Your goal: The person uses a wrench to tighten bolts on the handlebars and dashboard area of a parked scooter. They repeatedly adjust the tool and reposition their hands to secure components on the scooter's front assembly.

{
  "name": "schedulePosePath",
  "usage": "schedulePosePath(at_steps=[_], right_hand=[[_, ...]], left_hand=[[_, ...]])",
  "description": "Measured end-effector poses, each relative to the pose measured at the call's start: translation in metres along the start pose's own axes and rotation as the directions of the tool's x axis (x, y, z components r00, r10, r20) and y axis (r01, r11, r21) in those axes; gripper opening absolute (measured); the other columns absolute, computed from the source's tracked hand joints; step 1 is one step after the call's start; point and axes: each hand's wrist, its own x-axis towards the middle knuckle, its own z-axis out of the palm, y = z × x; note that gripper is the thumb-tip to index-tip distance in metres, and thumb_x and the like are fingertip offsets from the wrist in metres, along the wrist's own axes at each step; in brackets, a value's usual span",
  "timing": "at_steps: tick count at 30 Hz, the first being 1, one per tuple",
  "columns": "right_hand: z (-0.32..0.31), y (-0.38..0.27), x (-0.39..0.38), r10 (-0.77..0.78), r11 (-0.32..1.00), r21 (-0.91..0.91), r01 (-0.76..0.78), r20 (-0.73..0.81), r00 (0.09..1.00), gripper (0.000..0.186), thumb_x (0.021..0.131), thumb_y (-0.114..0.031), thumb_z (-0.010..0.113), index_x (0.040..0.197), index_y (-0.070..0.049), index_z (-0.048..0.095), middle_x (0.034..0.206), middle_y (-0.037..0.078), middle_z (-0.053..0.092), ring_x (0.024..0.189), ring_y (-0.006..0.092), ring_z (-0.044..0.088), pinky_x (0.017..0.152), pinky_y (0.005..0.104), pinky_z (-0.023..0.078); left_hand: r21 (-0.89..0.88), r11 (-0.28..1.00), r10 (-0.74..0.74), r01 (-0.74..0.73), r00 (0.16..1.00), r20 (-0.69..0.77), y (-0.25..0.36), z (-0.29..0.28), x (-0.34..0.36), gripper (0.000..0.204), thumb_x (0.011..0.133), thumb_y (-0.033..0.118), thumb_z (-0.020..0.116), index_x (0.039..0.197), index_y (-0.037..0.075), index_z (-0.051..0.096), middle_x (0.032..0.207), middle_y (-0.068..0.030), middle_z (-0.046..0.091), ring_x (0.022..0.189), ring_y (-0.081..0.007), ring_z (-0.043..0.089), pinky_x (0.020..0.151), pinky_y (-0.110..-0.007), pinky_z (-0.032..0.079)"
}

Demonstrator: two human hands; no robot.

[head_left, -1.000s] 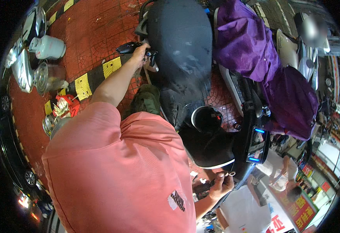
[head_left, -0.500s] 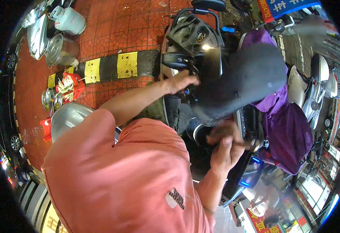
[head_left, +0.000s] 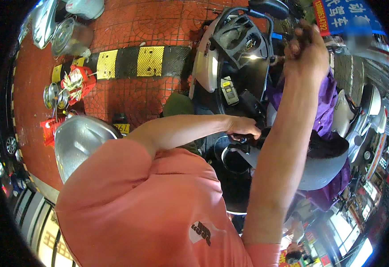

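My left hand is closed on the dark edge of a large grey rounded shell that looks like a helmet. Its black inner side shows beyond my right forearm, which hides part of it. Raised at the upper right is my right hand, its bent fingers apart and slightly smeared, with nothing plainly in them. Below and left of that hand stands the front of a light-coloured scooter with a lit lamp and a black mirror. A pale handheld-size device with a yellow label lies on its dark part.
Purple cloth covers something beyond my right arm, with parked scooters farther right. On the left are a silver scooter body, a red basket of sticks and a metal pot. A yellow-black speed bump crosses the red paving.
My right hand has swung up and away from low beside the scooter. My left hand has come nearer and to the right; the grey helmet has dropped lower and turned, showing its dark inside.
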Motion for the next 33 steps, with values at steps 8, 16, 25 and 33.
schedulePosePath(at_steps=[8, 16, 25, 33], right_hand=[[-0.05, 0.148, 0.159, -0.074, 0.163, -0.986, -0.021, -0.033, 0.997, 0.039, 0.086, -0.042, 0.078, 0.1, -0.006, 0.084, 0.114, 0.023, 0.078, 0.111, 0.0406, 0.075, 0.099, 0.0471, 0.057], [-0.074, 0.233, 0.194, 0.008, -0.181, -0.974, 0.139, 0.14, 0.99, 0.041, 0.094, -0.042, 0.068, 0.126, -0.018, 0.08, 0.122, 0.02, 0.077, 0.116, 0.0389, 0.073, 0.1, 0.0473, 0.057], [-0.104, 0.281, 0.24, -0.03, -0.143, -0.979, 0.145, 0.151, 0.988, 0.04, 0.088, -0.031, 0.066, 0.117, -0.008, 0.079, 0.114, 0.028, 0.076, 0.115, 0.0456, 0.07, 0.102, 0.0508, 0.054], [-0.09, 0.289, 0.236, 0.107, -0.339, -0.907, 0.249, 0.226, 0.968, 0.039, 0.087, -0.024, 0.067, 0.122, -0.011, 0.076, 0.12, 0.022, 0.076, 0.115, 0.042, 0.072, 0.1, 0.0505, 0.057]], left_hand=[[0.05, 0.999, -0.03, 0.014, 0.941, 0.337, -0.024, -0.014, 0.025, 0.027, 0.098, 0.039, 0.065, 0.102, 0.013, 0.068, 0.1, -0.0091, 0.059, 0.088, -0.0207, 0.059, 0.064, -0.038, 0.052], [0.082, 0.99, 0.074, -0.11, 0.932, 0.354, -0.018, -0.026, 0.006, 0.037, 0.099, 0.045, 0.06, 0.095, 0.01, 0.073, 0.088, -0.012, 0.065, 0.079, -0.0241, 0.064, 0.063, -0.04, 0.049], [0.022, 0.996, 0.083, -0.092, 0.961, 0.263, -0.009, -0.03, 0.002, 0.054, 0.089, 0.048, 0.068, 0.081, -0.006, 0.07, 0.072, -0.0196, 0.063, 0.071, -0.0283, 0.06, 0.069, -0.047, 0.047], [0.049, 0.999, -0.034, 0.02, 0.95, 0.312, 0.003, -0.039, -0.003, 0.06, 0.092, 0.049, 0.067, 0.106, -0.009, 0.071, 0.098, -0.0253, 0.07, 0.094, -0.0321, 0.066, 0.082, -0.047, 0.05]])
